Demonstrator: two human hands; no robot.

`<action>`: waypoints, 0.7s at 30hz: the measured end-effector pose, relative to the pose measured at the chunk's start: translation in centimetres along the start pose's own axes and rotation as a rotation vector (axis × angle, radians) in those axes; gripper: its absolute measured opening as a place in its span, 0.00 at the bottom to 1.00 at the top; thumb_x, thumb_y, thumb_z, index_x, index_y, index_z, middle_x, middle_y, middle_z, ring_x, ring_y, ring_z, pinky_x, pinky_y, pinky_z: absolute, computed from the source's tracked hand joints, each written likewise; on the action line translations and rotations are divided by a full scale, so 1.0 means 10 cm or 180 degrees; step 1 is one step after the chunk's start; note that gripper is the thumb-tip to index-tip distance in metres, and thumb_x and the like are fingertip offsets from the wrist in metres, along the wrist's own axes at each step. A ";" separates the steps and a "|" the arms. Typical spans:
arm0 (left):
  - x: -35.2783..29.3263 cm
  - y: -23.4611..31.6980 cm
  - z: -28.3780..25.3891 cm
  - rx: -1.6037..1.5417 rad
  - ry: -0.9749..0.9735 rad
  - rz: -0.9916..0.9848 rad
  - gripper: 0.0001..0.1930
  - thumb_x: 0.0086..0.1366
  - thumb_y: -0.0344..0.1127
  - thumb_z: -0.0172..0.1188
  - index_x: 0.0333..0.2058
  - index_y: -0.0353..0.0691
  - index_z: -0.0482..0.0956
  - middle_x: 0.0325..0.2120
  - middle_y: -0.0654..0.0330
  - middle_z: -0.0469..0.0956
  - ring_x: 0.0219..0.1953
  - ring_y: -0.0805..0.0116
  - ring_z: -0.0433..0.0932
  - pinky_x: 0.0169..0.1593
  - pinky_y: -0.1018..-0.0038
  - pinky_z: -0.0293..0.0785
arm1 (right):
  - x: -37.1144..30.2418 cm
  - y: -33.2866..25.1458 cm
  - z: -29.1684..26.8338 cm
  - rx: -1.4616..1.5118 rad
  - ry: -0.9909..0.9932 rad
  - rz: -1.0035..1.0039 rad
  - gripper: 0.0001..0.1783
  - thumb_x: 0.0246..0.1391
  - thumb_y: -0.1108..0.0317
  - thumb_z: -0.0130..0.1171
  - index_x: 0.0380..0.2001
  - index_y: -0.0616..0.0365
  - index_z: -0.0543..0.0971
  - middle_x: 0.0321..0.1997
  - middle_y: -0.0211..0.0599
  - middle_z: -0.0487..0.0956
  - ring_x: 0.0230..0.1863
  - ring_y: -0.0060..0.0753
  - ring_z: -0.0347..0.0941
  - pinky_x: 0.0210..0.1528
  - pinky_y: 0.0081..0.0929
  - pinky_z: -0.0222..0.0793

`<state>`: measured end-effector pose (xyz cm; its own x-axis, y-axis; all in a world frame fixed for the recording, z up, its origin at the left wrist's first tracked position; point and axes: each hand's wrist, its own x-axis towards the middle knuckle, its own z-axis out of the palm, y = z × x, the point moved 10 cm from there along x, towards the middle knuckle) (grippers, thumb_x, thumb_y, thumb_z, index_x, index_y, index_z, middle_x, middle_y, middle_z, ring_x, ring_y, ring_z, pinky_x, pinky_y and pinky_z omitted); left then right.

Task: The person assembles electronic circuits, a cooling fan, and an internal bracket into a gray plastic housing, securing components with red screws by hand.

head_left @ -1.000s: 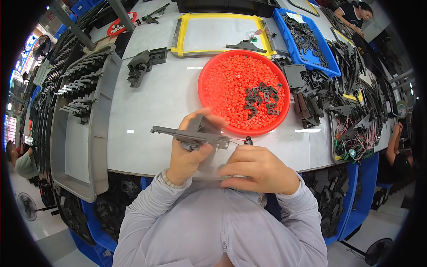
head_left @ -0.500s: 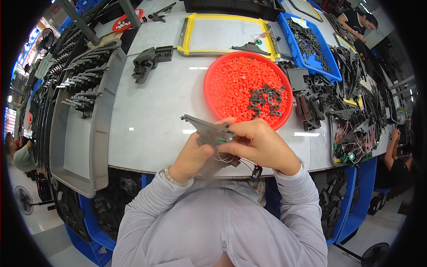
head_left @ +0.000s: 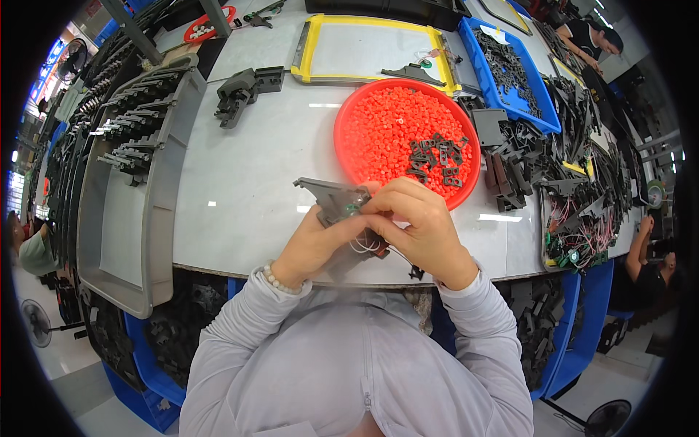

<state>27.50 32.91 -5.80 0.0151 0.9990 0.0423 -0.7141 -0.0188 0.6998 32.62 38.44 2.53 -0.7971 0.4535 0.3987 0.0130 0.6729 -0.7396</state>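
Note:
Over the near edge of the table, my left hand [head_left: 318, 244] is closed round a dark grey plastic housing [head_left: 328, 198] with a pointed end to the upper left. A small green circuit board [head_left: 353, 209] shows at its right side, and thin wires [head_left: 368, 242] loop below it. My right hand [head_left: 415, 224] pinches at the housing by the board; its fingertips hide what lies between them. A small black connector [head_left: 416, 273] dangles under my right hand. Just beyond stands a round red tray [head_left: 342, 149] of small orange-red pieces, with several dark clips [head_left: 440, 156] on top.
At the left stands a grey bin [head_left: 162, 211] with dark parts carrying metal rods. A dark assembly [head_left: 244, 91] lies at the back left, a yellow-edged panel [head_left: 364, 47] behind the tray. To the right are a blue bin [head_left: 510, 76], piled dark parts and wired boards [head_left: 579, 233].
Both hands and the housing have moved slightly up and away from my body. My right hand's fingers have drawn closer together at the board, and the connector has shifted a little left.

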 end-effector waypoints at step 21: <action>-0.06 0.33 -0.24 0.1318 0.1279 0.0631 0.22 0.61 0.32 0.50 0.53 0.29 0.64 0.39 0.53 0.76 0.38 0.72 0.75 0.45 0.76 0.72 | -0.10 -0.36 0.26 -0.0632 0.0204 -0.0890 0.09 0.33 0.77 0.62 0.25 0.60 0.78 0.26 0.34 0.74 0.31 0.38 0.68 0.40 0.34 0.63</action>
<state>23.47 32.36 -5.18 -0.4132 0.9105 -0.0158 -0.3435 -0.1398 0.9287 31.76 34.06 3.38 -0.7470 0.2671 0.6088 -0.0782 0.8741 -0.4795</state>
